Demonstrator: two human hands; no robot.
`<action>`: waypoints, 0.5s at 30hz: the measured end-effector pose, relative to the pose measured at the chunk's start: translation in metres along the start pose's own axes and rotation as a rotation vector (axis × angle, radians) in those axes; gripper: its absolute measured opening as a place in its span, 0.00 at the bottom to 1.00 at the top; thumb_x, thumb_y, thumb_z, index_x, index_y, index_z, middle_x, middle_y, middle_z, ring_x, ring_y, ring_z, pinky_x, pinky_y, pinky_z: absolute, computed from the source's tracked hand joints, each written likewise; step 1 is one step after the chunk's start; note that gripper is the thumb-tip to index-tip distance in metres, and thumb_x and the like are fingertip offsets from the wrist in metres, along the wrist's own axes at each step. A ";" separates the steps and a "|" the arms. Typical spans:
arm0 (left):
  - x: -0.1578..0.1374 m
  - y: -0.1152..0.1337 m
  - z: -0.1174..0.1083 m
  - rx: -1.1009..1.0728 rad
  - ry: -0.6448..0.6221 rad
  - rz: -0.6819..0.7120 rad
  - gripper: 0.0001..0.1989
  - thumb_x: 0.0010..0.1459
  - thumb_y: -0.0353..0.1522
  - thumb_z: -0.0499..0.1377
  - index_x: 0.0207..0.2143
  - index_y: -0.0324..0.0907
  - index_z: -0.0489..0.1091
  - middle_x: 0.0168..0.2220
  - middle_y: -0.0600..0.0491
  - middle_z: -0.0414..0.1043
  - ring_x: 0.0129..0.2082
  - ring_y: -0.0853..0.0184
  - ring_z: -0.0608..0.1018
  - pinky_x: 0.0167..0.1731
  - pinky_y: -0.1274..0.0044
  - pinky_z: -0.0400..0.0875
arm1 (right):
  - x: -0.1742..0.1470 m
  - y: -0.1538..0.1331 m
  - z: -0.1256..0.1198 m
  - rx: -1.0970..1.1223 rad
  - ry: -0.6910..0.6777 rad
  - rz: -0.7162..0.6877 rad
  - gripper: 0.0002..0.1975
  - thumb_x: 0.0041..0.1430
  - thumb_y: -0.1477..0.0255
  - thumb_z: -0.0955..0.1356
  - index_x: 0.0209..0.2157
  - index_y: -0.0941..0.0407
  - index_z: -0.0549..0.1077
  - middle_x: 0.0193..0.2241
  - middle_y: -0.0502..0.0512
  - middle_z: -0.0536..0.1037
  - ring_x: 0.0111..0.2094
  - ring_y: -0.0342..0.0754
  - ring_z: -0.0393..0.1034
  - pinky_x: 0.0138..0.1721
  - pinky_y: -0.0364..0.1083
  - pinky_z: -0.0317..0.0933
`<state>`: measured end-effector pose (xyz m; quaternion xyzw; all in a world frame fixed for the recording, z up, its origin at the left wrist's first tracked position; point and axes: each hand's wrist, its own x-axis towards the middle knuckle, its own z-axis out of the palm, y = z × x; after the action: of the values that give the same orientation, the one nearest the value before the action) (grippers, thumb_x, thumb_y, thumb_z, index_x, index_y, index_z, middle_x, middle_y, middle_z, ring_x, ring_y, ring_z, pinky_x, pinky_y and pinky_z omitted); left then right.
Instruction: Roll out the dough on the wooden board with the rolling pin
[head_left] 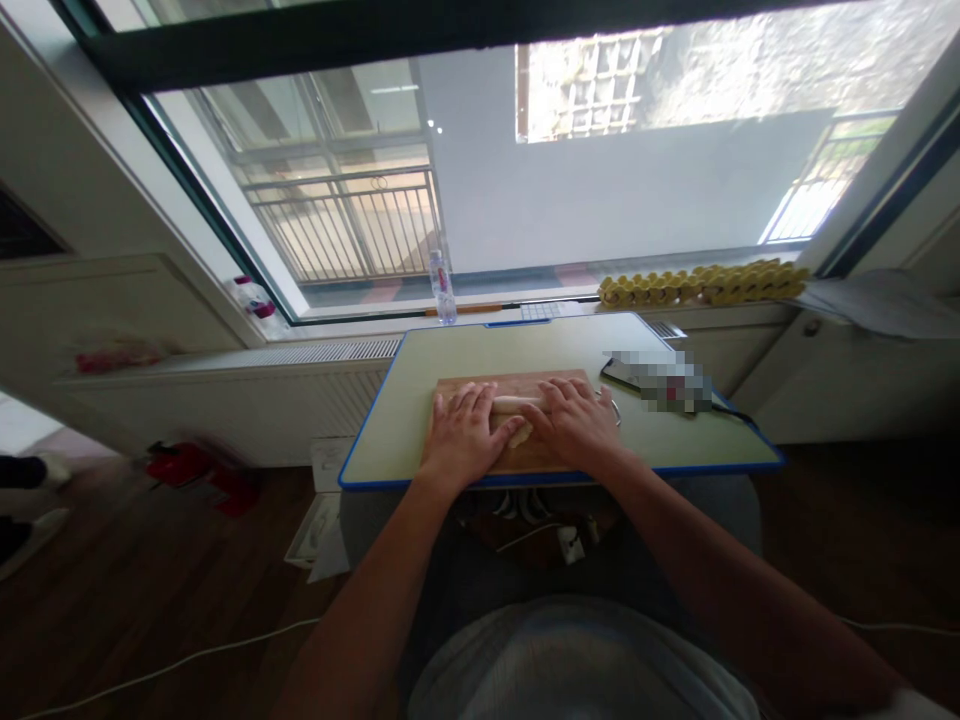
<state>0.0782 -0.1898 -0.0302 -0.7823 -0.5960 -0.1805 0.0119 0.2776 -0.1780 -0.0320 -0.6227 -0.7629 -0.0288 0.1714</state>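
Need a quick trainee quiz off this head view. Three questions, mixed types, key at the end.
1. True or false: the phone lies on the table, to the right of the wooden board.

2. Multiple choice: what do the left hand and the right hand both lie across?
A) a yellow bundle
B) a pale rolling pin
C) a clear bottle

3. Fill in the blank: the colour of the table's edge trim is ____.

Key:
1. True
2. B
3. blue
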 end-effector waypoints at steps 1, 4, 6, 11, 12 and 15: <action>0.007 -0.002 0.001 -0.006 -0.012 -0.008 0.36 0.71 0.56 0.46 0.71 0.45 0.61 0.71 0.42 0.64 0.72 0.52 0.62 0.71 0.49 0.47 | 0.007 0.000 -0.002 0.000 -0.017 0.008 0.34 0.74 0.48 0.54 0.65 0.55 0.70 0.66 0.64 0.71 0.67 0.66 0.58 0.66 0.73 0.45; 0.025 -0.006 0.004 -0.016 -0.042 -0.028 0.36 0.71 0.56 0.44 0.69 0.45 0.63 0.70 0.43 0.65 0.71 0.51 0.63 0.71 0.47 0.47 | 0.024 -0.003 -0.006 0.000 -0.048 0.021 0.33 0.75 0.48 0.54 0.62 0.53 0.73 0.63 0.64 0.74 0.64 0.67 0.61 0.65 0.74 0.44; 0.026 -0.006 0.004 -0.018 -0.036 -0.027 0.35 0.71 0.56 0.45 0.68 0.45 0.65 0.69 0.43 0.67 0.71 0.51 0.64 0.71 0.47 0.47 | 0.025 -0.005 -0.008 -0.004 -0.052 0.022 0.31 0.75 0.49 0.54 0.59 0.53 0.75 0.60 0.64 0.76 0.62 0.67 0.63 0.64 0.74 0.45; -0.026 0.004 -0.008 -0.026 0.061 0.023 0.33 0.71 0.54 0.50 0.69 0.46 0.63 0.69 0.44 0.67 0.70 0.53 0.65 0.71 0.50 0.49 | -0.024 -0.004 -0.006 0.048 0.064 -0.062 0.28 0.74 0.51 0.60 0.61 0.54 0.71 0.60 0.64 0.76 0.63 0.62 0.63 0.67 0.66 0.44; -0.040 0.006 -0.011 -0.037 0.066 0.039 0.32 0.71 0.53 0.51 0.69 0.46 0.63 0.70 0.44 0.66 0.71 0.53 0.64 0.71 0.50 0.49 | -0.037 -0.003 -0.006 0.073 0.085 -0.086 0.27 0.73 0.52 0.61 0.63 0.54 0.69 0.61 0.63 0.75 0.64 0.61 0.62 0.68 0.66 0.43; -0.070 0.008 -0.022 -0.084 0.058 0.065 0.26 0.71 0.49 0.54 0.66 0.51 0.66 0.70 0.48 0.66 0.71 0.54 0.64 0.71 0.48 0.48 | -0.061 0.003 -0.006 0.129 0.101 -0.107 0.24 0.73 0.56 0.63 0.63 0.52 0.70 0.61 0.61 0.75 0.65 0.60 0.62 0.70 0.65 0.37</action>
<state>0.0637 -0.2622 -0.0293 -0.7956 -0.5615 -0.2275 0.0025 0.2921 -0.2364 -0.0447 -0.5666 -0.7856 -0.0202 0.2477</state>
